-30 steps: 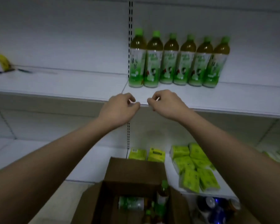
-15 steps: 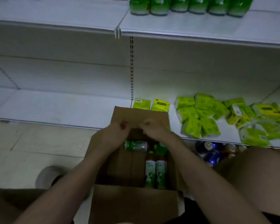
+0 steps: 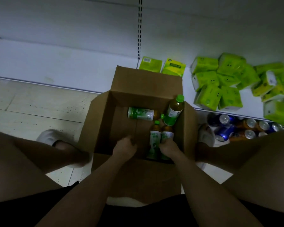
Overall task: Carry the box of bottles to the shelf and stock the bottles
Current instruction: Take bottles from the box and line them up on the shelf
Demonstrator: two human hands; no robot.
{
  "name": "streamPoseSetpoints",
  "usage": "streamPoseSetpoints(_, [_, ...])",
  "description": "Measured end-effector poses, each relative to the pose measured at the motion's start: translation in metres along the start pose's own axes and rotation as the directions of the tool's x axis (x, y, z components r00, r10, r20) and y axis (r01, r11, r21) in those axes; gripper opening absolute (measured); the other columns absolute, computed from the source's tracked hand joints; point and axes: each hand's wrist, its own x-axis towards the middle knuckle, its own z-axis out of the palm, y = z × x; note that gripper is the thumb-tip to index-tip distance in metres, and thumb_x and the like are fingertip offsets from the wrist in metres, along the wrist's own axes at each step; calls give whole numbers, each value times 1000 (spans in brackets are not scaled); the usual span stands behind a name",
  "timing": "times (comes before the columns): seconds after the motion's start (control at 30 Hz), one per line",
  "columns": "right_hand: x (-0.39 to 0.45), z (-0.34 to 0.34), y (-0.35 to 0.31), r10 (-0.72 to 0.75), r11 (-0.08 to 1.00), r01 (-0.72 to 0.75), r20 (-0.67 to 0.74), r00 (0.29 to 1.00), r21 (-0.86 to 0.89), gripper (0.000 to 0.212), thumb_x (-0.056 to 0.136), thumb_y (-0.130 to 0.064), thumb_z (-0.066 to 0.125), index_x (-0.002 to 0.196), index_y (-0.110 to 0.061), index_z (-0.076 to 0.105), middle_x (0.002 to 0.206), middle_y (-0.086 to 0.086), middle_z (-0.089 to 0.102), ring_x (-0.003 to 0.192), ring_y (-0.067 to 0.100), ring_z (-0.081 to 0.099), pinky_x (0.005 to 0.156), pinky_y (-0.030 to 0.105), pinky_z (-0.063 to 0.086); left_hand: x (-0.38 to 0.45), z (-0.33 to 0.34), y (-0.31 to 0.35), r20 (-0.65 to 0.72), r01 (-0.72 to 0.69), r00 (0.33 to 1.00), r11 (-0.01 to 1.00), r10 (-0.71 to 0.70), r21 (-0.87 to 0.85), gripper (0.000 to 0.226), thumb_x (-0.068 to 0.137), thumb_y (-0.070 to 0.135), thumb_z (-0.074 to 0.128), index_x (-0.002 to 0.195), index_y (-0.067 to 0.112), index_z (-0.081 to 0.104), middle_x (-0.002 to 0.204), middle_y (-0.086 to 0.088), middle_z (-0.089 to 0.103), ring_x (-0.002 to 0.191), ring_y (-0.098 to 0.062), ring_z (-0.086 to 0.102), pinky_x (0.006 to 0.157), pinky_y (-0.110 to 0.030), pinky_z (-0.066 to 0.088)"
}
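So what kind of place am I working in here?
Most likely a shop aisle being restocked: white shelving with a slotted upright, green packs heaped on the low shelf, cans beneath, and an open box of bottles on the floor.

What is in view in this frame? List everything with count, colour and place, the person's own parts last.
Cardboard box: one, brown, open on the floor against the low shelf.
Bottles: four in the box, green caps and labels; one lying flat, one leaning in the far right corner, two side by side at the near right.
Tissue packs: a heap, bright green, on the low shelf right of the box; count unclear.
Cans: several, blue and orange, under that shelf at right.
Shelf: white.
Floor: pale tiles.
Shoe: one plainly seen, white, left of the box.
Left hand: in the box, curled, seemingly holding nothing.
Right hand: gripping the near right bottle.
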Motion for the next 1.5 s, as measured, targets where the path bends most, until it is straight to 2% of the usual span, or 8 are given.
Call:
streamPoseSetpoints(0.5, [71, 33, 39, 110, 967, -88, -82, 990, 240, 55, 95, -26, 52, 145, -7, 37, 138, 16, 52, 125, 34, 52, 101, 36, 43, 86, 92, 38, 195, -7, 979, 972, 54, -233, 36, 95, 17, 54, 130, 8, 49, 125, -16, 58, 108, -31, 57, 79, -28, 44])
streamPoseSetpoints(0.67, [81, 41, 37, 150, 944, -106, -120, 981, 314, 72, 86, -51, 41, 150, -19, 31, 150, 10, 40, 137, 30, 39, 116, 46, 31, 100, 108, 34, 176, 47, 984, 948, 9, -315, 43, 99, 5, 47, 141, 5, 37, 121, -5, 51, 94, -3, 53, 71, -1, 43])
streamPoseSetpoints(0.77, [80, 37, 32, 172, 954, -154, -50, 984, 256, 58, 90, -33, 45, 144, -13, 38, 145, 13, 44, 133, 31, 42, 113, 36, 31, 111, 114, 26, 176, 104, 983, 961, -60, -256, 55, 95, 10, 55, 144, 6, 31, 139, -17, 44, 124, -33, 49, 107, -32, 40])
streamPoseSetpoints(0.83, [82, 36, 31, 181, 944, -167, -24, 983, 283, 46, 93, -19, 46, 137, -9, 44, 135, 13, 50, 127, 31, 47, 108, 31, 34, 117, 112, 21, 189, 117, 980, 951, -64, -287, 35, 96, 16, 53, 130, 15, 49, 127, -13, 52, 119, -32, 51, 108, -45, 40])
streamPoseSetpoints(1.07, [90, 39, 34, 329, 823, -278, -16, 944, 496, 86, 93, -30, 59, 155, -16, 2, 153, 9, 35, 137, 33, 38, 113, 49, 35, 137, 102, 11, 259, 48, 966, 979, 4, -196, 39, 101, 12, 44, 140, 7, 42, 127, -5, 49, 114, -20, 47, 82, -6, 38])
streamPoseSetpoints(1.2, [99, 34, 38, 289, 775, -286, 86, 953, 563, 56, 95, -29, 58, 147, -22, 40, 144, 10, 50, 128, 31, 51, 107, 47, 44, 149, 91, 10, 368, 51, 929, 998, -29, -48, 49, 93, 23, 60, 138, 12, 46, 138, -11, 49, 125, -27, 48, 91, -20, 36])
streamPoseSetpoints(1.37, [108, 36, 37, 366, 704, -354, 113, 924, 615, 70, 91, -24, 66, 151, -15, 31, 149, 12, 45, 132, 31, 47, 108, 46, 42, 163, 80, 1, 400, 144, 906, 989, -142, 24, 93, 73, 30, 81, 150, 15, 30, 151, -13, 36, 135, -32, 39, 111, -37, 36])
streamPoseSetpoints(1.5, [112, 35, 37, 383, 680, -400, 168, 908, 614, 78, 86, -25, 72, 150, -11, 29, 146, 11, 47, 130, 32, 50, 106, 48, 44, 164, 79, -2, 436, 133, 891, 991, -122, 5, 87, 76, 26, 79, 148, 13, 32, 149, -13, 39, 133, -31, 43, 105, -33, 39])
